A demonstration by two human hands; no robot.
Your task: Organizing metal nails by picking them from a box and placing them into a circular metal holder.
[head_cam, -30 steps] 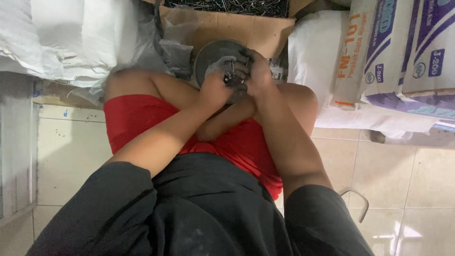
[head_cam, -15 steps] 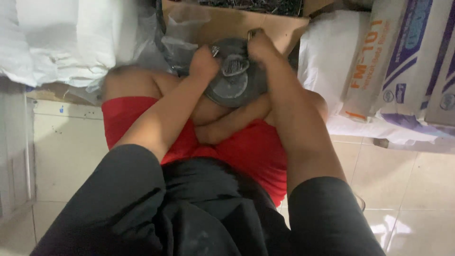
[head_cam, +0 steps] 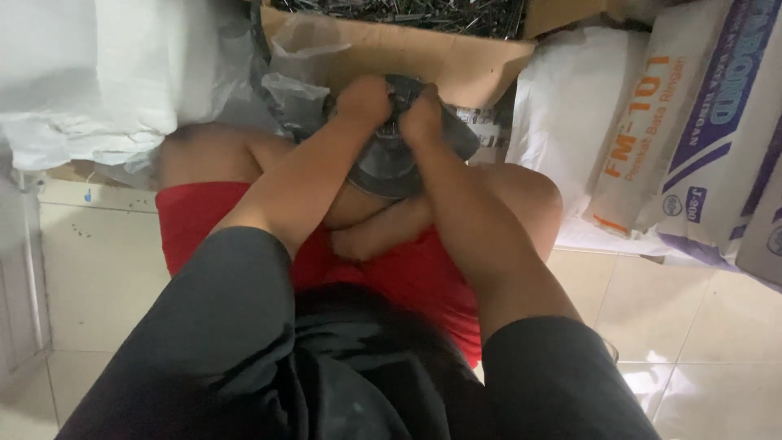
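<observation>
A round grey metal disc-shaped part rests over my crossed legs, tilted toward me. My left hand grips its upper left edge with the fingers curled. My right hand is closed on its centre, just right of the left hand; the two hands touch. What the fingers hold at the centre is hidden. I sit on the floor in red shorts and a black shirt.
A cardboard box with dark metal scraps stands just beyond the hands. White sacks lie at the left, crumpled clear plastic beside them. Printed white bags are stacked at the right. Pale floor tiles surround me.
The disc has tipped more toward me and sits lower in my lap. Both hands have come closer together at its top and centre.
</observation>
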